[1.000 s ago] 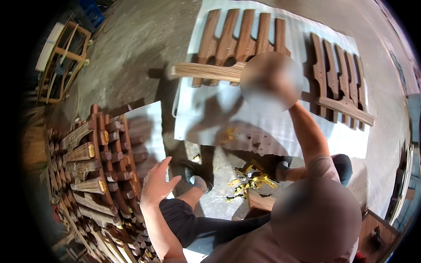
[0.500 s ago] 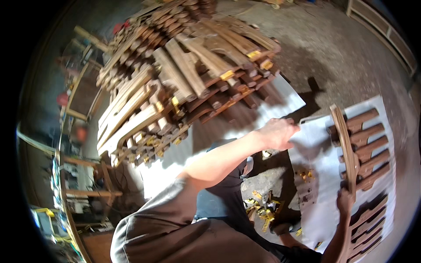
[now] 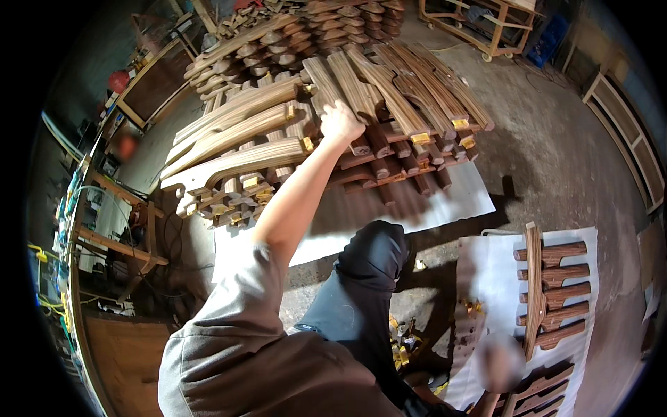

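Note:
My left hand (image 3: 342, 122) reaches out to the pile of shaped wooden furniture parts (image 3: 240, 163). Its fingers bend over a striped brown wooden part (image 3: 324, 82) on top; their undersides are hidden. Down on the right, my right hand (image 3: 499, 361) is smeared by a round blur, so its fingers cannot be made out. It is near the lower end of a long wooden part (image 3: 533, 292), which lies across a row of several curved wooden parts (image 3: 556, 276). They rest on a white sheet (image 3: 479, 260), with darker slats (image 3: 542, 389) below them.
Another white sheet (image 3: 469, 191) lies under the pile. Yellow scraps (image 3: 403, 347) litter the concrete floor beside my knee (image 3: 375, 254). A wheeled wooden cart (image 3: 479, 31) stands far off, a wooden frame (image 3: 625, 139) leans at the right, and a workbench (image 3: 114, 243) with cables is at the left.
My left hand has swung from the right over to the pile's top. My right hand has moved off the long wooden part it was touching. The view has shifted too.

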Demonstrator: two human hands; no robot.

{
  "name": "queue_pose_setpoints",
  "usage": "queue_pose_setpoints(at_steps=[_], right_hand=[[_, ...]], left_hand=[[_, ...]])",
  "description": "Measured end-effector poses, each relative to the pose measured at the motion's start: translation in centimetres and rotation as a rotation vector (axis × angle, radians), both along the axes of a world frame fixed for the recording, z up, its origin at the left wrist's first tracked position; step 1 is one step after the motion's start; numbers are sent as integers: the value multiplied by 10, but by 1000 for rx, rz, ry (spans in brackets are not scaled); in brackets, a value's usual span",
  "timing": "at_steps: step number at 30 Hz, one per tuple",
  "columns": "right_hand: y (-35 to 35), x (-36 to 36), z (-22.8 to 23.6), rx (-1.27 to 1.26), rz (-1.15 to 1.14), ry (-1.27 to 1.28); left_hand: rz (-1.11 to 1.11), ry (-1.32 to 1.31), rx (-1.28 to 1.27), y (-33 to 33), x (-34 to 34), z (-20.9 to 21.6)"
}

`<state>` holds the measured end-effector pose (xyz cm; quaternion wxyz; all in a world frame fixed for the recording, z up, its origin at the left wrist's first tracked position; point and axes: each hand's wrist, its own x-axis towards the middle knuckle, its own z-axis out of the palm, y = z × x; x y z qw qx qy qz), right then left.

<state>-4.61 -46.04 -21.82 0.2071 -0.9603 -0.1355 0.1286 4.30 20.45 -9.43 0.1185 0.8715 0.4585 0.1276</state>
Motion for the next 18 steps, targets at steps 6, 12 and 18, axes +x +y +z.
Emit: queue_pose_setpoints(at_steps=[6,12,18], right_hand=[[-4,-4,-13,56,51,-139],[21,-19,21,207,27,-122],[36,-27,51,-65,-16,290]], left_hand=[[241,-86,-448,-8,17,6],[194,96,-286,13,27,-28],[245,-158,-505,76,12,-13]])
